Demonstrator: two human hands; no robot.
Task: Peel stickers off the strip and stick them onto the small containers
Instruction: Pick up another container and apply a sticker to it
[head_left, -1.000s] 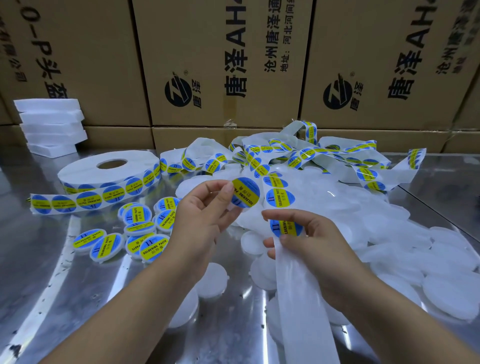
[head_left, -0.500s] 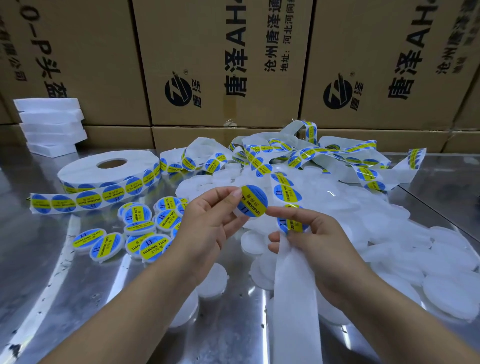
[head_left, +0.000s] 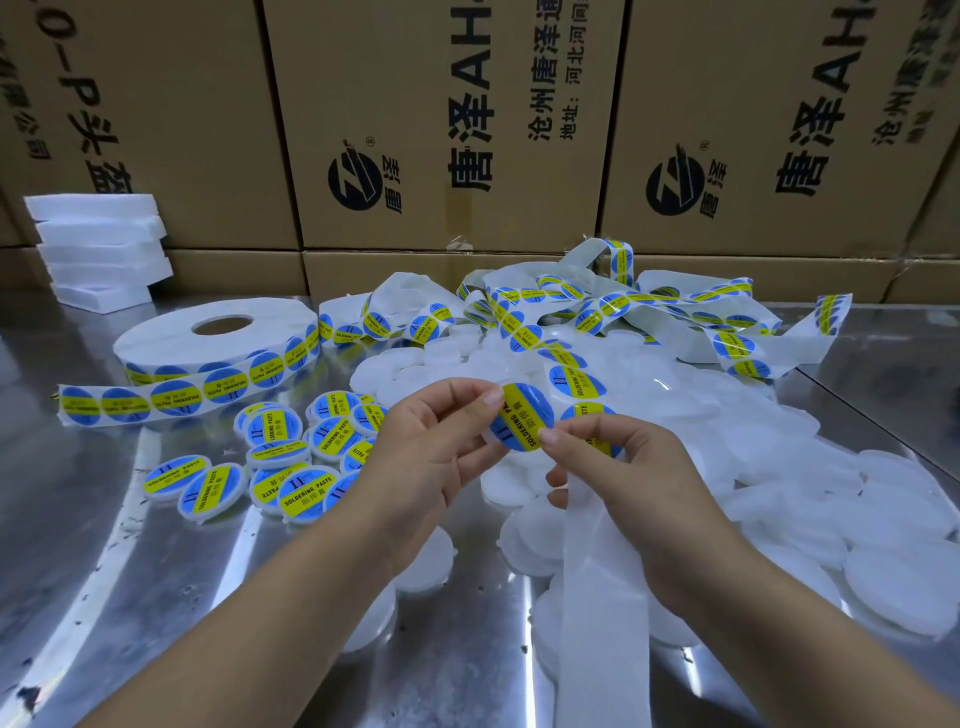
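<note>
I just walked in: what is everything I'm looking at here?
Cardboard boxes: several, brown, stacked behind the table.
Foam slabs: one stack, white, far left.
Sticker roll: one, white with blue-yellow stickers, table's left.
Loose sticker strip: one tangle, white, blue-yellow stickers, back centre.
Labelled containers: roughly a dozen, blue-yellow tops, left of centre.
Plain containers: many, white, heaped centre and right.
Table: one, shiny metal, under everything.
Peeled sticker: one, blue-yellow, centre, held up.
Backing strip: one, white, hanging down, bottom centre.
Left hand: pinches the peeled sticker.
Right hand: holds the backing strip, forefinger on the sticker.
</note>
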